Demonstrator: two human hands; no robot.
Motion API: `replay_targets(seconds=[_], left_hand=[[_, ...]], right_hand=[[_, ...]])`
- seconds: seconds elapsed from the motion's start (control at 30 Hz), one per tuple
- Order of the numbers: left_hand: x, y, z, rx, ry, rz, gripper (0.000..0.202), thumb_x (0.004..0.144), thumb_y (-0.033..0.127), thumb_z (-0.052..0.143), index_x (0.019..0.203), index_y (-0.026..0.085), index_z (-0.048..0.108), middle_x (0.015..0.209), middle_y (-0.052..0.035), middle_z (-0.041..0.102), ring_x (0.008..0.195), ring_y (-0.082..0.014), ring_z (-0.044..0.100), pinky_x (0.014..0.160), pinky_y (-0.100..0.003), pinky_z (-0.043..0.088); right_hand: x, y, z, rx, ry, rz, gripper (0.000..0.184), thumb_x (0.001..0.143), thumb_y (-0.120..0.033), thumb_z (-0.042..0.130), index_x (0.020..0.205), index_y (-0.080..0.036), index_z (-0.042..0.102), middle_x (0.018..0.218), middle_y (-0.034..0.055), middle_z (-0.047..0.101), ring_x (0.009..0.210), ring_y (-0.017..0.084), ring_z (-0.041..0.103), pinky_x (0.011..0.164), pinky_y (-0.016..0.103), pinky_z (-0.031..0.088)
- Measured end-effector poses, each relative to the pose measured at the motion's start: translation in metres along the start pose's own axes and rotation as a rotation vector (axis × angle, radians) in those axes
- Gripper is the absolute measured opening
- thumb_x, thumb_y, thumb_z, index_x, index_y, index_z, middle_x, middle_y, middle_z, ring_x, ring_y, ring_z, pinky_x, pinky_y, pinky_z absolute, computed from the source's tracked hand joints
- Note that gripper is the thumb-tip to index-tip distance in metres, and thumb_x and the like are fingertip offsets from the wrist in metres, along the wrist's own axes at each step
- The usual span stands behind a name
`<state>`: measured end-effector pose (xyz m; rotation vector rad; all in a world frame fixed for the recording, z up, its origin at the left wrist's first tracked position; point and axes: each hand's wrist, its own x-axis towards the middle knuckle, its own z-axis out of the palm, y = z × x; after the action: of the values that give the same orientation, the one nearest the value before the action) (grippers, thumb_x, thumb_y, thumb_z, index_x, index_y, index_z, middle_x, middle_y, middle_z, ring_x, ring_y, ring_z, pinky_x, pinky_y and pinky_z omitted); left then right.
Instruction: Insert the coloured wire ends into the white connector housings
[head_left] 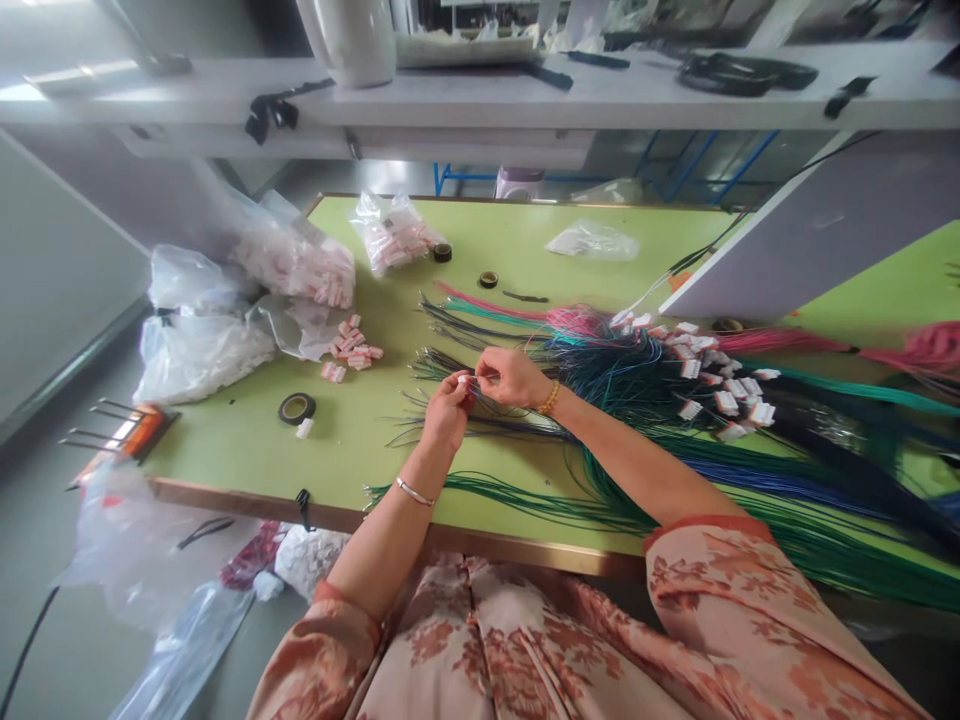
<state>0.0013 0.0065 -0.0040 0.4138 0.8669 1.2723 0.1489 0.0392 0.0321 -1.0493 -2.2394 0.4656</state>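
Note:
My left hand (448, 408) is closed on a small white connector housing (463, 380), held above the green table. Close on its right, my right hand (511, 378) pinches a thin wire at the connector; the wire's tip is hidden by the fingers. Bundles of dark wires (442, 365) with bare metal ends lie just under and behind both hands. To the right sits a heap of white connectors with red edges (726, 402), joined to dark blue wires (607, 370). Several loose red-and-white connectors (354, 348) lie left of my hands.
Plastic bags of connectors (300, 265) crowd the table's left side. A roll of black tape (297, 408) lies near the front left, with smaller rolls (488, 280) behind. Green wires (525, 492) run along the front edge. A white shelf (480, 112) spans the back above the table.

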Motion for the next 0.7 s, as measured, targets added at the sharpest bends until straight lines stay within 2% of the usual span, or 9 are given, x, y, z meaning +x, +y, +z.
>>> replay_targets(seconds=[0.13, 0.3, 0.57, 0.7], left_hand=[[-0.001, 0.000, 0.001, 0.012, -0.001, 0.020, 0.023, 0.066, 0.018, 0.079, 0.086, 0.016, 0.067, 0.079, 0.0007, 0.063, 0.067, -0.0065, 0.053, 0.066, -0.020, 0.041], [-0.003, 0.000, 0.001, 0.052, 0.017, 0.040, 0.024, 0.065, 0.019, 0.080, 0.085, 0.016, 0.067, 0.077, 0.0009, 0.063, 0.066, -0.0066, 0.053, 0.065, -0.021, 0.040], [-0.002, -0.005, 0.001, 0.135, 0.045, 0.074, 0.025, 0.062, 0.022, 0.082, 0.082, 0.016, 0.068, 0.074, -0.0001, 0.065, 0.068, -0.0086, 0.056, 0.070, -0.024, 0.041], [-0.002, -0.007, 0.001, 0.163, 0.050, 0.099, 0.025, 0.061, 0.023, 0.082, 0.081, 0.015, 0.069, 0.072, 0.0006, 0.065, 0.065, -0.0077, 0.054, 0.068, -0.023, 0.041]], right_hand=[[0.000, -0.001, 0.000, -0.023, 0.001, -0.008, 0.004, 0.073, -0.014, 0.058, 0.072, -0.018, 0.057, 0.074, 0.0038, 0.060, 0.066, 0.014, 0.053, 0.063, 0.025, 0.042], [-0.001, 0.001, 0.004, 0.054, 0.010, 0.024, 0.002, 0.074, -0.017, 0.058, 0.073, -0.018, 0.058, 0.073, 0.0034, 0.062, 0.065, 0.014, 0.054, 0.062, 0.024, 0.042], [-0.008, 0.007, 0.011, 0.188, 0.031, 0.121, 0.007, 0.075, -0.022, 0.058, 0.072, -0.017, 0.060, 0.068, 0.0014, 0.061, 0.059, 0.011, 0.051, 0.057, 0.023, 0.040], [-0.010, 0.009, 0.014, 0.299, 0.045, 0.223, 0.012, 0.075, -0.027, 0.059, 0.073, -0.016, 0.061, 0.066, 0.0010, 0.062, 0.058, 0.011, 0.050, 0.056, 0.023, 0.040]])
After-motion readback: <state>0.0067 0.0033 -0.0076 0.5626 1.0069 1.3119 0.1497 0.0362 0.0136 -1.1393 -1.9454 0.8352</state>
